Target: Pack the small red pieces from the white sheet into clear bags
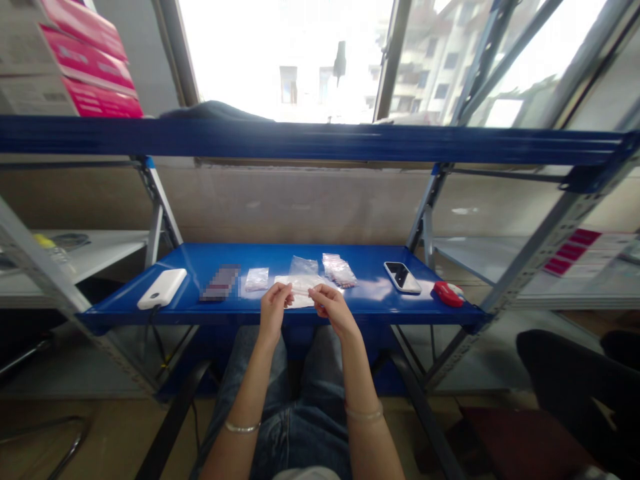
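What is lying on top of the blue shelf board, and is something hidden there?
On the blue shelf board: white power bank, clear bags, phone, red object. Both hands hold a clear bag, covering the board beneath.

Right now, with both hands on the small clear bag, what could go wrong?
1. The left hand and right hand pinch the clear bag above the front edge of the shelf; if it slips, it may fall to the lap.
2. The red thing lies near the shelf's right corner; a nudge could push it off.
3. The phone lies close by; a wide reach might knock it.
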Action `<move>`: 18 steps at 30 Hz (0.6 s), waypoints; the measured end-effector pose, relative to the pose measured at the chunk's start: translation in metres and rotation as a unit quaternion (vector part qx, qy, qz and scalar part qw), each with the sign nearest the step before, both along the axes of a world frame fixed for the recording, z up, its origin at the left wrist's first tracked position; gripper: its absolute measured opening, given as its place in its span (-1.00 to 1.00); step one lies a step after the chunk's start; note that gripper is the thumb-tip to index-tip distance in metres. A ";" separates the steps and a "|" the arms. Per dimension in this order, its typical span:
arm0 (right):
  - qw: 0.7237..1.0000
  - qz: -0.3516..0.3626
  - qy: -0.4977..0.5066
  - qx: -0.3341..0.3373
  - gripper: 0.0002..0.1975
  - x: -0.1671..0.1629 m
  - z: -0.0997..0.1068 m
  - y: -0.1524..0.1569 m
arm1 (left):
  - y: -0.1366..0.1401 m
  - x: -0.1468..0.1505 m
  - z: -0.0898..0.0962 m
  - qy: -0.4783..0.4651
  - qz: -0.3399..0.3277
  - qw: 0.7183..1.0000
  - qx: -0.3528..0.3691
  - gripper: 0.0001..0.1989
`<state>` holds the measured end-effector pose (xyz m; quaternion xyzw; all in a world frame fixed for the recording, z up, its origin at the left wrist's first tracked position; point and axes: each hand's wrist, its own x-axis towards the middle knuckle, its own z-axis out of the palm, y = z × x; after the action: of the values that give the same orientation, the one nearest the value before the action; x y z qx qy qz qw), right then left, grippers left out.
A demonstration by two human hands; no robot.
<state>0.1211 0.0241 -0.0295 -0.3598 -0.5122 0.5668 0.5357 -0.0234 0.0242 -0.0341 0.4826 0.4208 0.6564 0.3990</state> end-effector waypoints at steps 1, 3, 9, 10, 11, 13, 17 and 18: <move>1.000 -0.001 0.003 0.001 -0.61 0.000 0.000 0.000 | 0.000 0.000 0.000 0.001 0.002 1.000 0.007 -0.70; 1.000 -0.003 0.009 0.008 -0.60 -0.001 0.000 0.000 | -0.001 0.001 0.001 0.006 0.002 1.000 0.017 -0.70; 0.999 -0.021 0.020 0.015 -0.61 0.000 0.001 -0.001 | -0.001 0.000 0.003 0.043 -0.001 0.999 0.032 -0.73; 0.999 -0.023 0.017 0.016 -0.62 0.001 0.002 -0.002 | -0.001 0.000 0.003 0.046 0.003 0.998 0.032 -0.74; 0.999 -0.025 0.014 0.018 -0.64 0.002 0.002 -0.002 | -0.001 0.000 0.003 0.045 0.008 0.998 0.032 -0.74; 0.999 -0.027 0.004 0.019 -0.66 0.005 0.001 -0.002 | -0.001 0.000 0.003 0.039 0.017 0.999 0.032 -0.75; 0.999 -0.024 -0.026 0.010 -0.66 0.010 0.000 -0.001 | -0.001 -0.001 0.004 0.042 0.035 0.998 0.034 -0.76; 0.999 -0.026 -0.033 0.008 -0.66 0.010 -0.001 -0.001 | -0.001 -0.002 0.004 0.048 0.037 0.998 0.035 -0.76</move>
<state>0.1316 0.0235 -0.0304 -0.3869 -0.5245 0.5367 0.5358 -0.0251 0.0233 -0.0306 0.5112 0.4339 0.6613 0.3363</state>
